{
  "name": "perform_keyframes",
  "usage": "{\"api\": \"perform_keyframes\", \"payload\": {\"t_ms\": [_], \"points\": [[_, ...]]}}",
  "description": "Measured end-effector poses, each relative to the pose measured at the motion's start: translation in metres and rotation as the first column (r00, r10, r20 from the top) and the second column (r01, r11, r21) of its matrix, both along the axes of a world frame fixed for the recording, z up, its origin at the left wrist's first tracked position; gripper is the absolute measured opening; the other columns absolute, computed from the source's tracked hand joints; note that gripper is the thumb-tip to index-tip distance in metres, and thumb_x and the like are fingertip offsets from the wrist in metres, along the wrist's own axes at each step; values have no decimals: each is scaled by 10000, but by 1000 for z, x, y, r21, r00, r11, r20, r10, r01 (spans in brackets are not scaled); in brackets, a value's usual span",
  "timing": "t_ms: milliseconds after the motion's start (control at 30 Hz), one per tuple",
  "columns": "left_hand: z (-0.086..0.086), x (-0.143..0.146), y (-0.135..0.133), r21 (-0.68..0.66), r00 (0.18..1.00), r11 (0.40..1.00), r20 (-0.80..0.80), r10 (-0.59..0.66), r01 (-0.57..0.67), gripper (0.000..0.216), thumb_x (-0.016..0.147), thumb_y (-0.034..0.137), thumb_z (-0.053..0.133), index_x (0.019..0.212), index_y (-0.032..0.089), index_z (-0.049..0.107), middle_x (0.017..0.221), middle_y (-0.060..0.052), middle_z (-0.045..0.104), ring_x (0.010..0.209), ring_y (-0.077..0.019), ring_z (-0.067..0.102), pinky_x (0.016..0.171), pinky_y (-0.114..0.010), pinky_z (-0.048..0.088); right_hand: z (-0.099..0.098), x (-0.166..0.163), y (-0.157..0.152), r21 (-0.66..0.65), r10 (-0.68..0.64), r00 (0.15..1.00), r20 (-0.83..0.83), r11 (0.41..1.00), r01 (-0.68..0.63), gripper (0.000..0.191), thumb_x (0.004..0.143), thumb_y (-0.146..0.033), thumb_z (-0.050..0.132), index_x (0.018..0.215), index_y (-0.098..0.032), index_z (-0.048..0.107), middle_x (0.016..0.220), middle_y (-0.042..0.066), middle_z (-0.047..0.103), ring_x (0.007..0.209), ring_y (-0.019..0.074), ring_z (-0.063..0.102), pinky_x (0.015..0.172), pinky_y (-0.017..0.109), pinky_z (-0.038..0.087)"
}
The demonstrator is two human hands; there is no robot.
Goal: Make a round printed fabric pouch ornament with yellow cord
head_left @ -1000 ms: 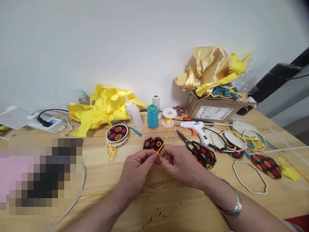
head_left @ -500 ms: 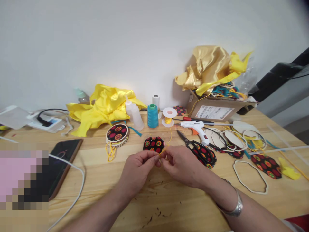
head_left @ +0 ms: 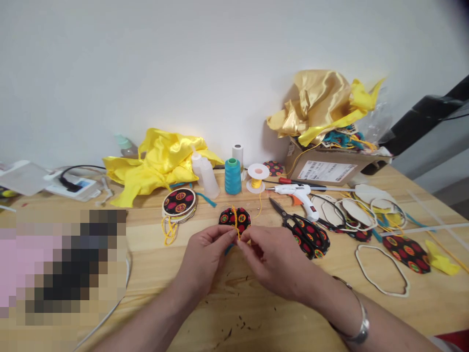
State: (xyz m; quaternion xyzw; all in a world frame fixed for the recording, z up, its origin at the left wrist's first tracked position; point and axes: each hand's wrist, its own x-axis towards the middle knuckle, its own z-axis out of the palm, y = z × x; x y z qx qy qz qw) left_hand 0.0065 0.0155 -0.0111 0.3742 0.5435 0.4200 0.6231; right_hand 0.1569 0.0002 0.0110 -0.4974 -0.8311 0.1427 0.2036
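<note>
Between the fingertips of my left hand [head_left: 207, 254] and my right hand [head_left: 269, 256] is a yellow cord [head_left: 235, 218], pinched by both. Part of it stands up above the fingers, in front of a black patterned fabric piece [head_left: 245, 215] lying on the table. A bit of teal shows below my left fingertips; what it belongs to is hidden. To the right of my right hand, black-handled scissors [head_left: 289, 217] rest on another patterned piece [head_left: 322, 239]. A spool of yellow cord [head_left: 258, 172] stands behind, with a strand trailing forward.
Behind stand a teal thread cone [head_left: 233, 178], white squeeze bottles [head_left: 208, 178] and yellow satin [head_left: 157, 161]. A white glue gun [head_left: 298, 192] lies near a cardboard box [head_left: 318, 164] heaped with fabric. Wooden frames [head_left: 383, 269] lie right; a round fabric-covered piece [head_left: 179, 201] sits left.
My hands have shifted slightly, and my right fingers are a little lower. The yellow cord now rises above my fingertips, and a bit of teal shows beneath them.
</note>
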Motion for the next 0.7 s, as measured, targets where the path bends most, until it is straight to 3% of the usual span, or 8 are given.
{"api": "perform_keyframes", "payload": {"t_ms": [167, 267, 333, 433, 500, 567, 600, 700], "points": [[-1, -1, 1, -154, 970, 988, 237, 50, -13, 141, 628, 229, 716, 712, 139, 647, 591, -17, 668, 456, -74, 539, 428, -163, 354, -7, -7, -7, 278, 207, 918, 339, 910, -308, 210, 846, -100, 362, 857, -127, 570, 702, 61, 600, 591, 177, 528, 487, 303, 288], [-3, -3, 2, -194, 957, 981, 286, 54, 3, 143, 638, 208, 711, 742, 141, 638, 587, -23, 668, 417, -50, 513, 380, -129, 293, -6, -7, -7, 286, 252, 874, 416, 876, -389, 226, 834, -72, 363, 850, -116, 585, 688, 69, 598, 567, 183, 524, 469, 309, 291], [-3, -3, 2, -202, 951, 979, 305, 54, 9, 138, 638, 201, 711, 738, 142, 635, 529, 3, 633, 371, -26, 459, 353, -114, 236, -3, -5, -7, 254, 314, 871, 379, 869, -424, 215, 842, -116, 383, 796, -127, 593, 678, 63, 597, 566, 173, 517, 477, 309, 308], [-2, -2, 2, -173, 945, 985, 323, 48, 10, 134, 631, 194, 715, 723, 138, 637, 497, 32, 578, 375, -17, 426, 356, -116, 222, -1, -2, -5, 215, 318, 943, 101, 918, -332, 258, 865, -241, 401, 700, -155, 581, 664, 45, 578, 605, 145, 505, 534, 290, 355], [0, -1, 1, -155, 949, 988, 312, 50, -1, 141, 621, 193, 720, 724, 134, 643, 480, 50, 533, 378, -14, 390, 354, -121, 207, 0, 0, -1, 150, 154, 968, -196, 981, -126, 260, 871, -253, 406, 691, -162, 570, 698, 40, 568, 682, 134, 513, 615, 272, 390], [1, 0, -1, -143, 959, 990, 281, 45, -4, 152, 619, 211, 724, 725, 128, 651, 437, 77, 457, 356, -6, 312, 340, -128, 168, -2, 0, 4, -22, -54, 888, -456, 999, 49, 174, 859, -228, 441, 761, -162, 569, 785, 42, 572, 769, 130, 524, 690, 265, 415], [2, 0, -2, -139, 964, 990, 264, 35, 2, 159, 622, 228, 723, 724, 126, 655, 414, 89, 416, 344, -3, 272, 335, -134, 149, -4, 0, 7, -139, -140, 827, -545, 987, 75, 124, 846, -234, 471, 805, -162, 563, 829, 44, 572, 796, 130, 528, 709, 265, 426], [2, 3, -4, -117, 979, 993, 206, -6, 31, 166, 634, 273, 714, 712, 134, 665, 359, 105, 355, 316, -6, 222, 328, -149, 133, -9, -3, 14, -430, -275, 690, -669, 901, -58, 120, 799, -270, 534, 851, -161, 528, 847, 29, 566, 761, 119, 537, 677, 252, 449]]}}
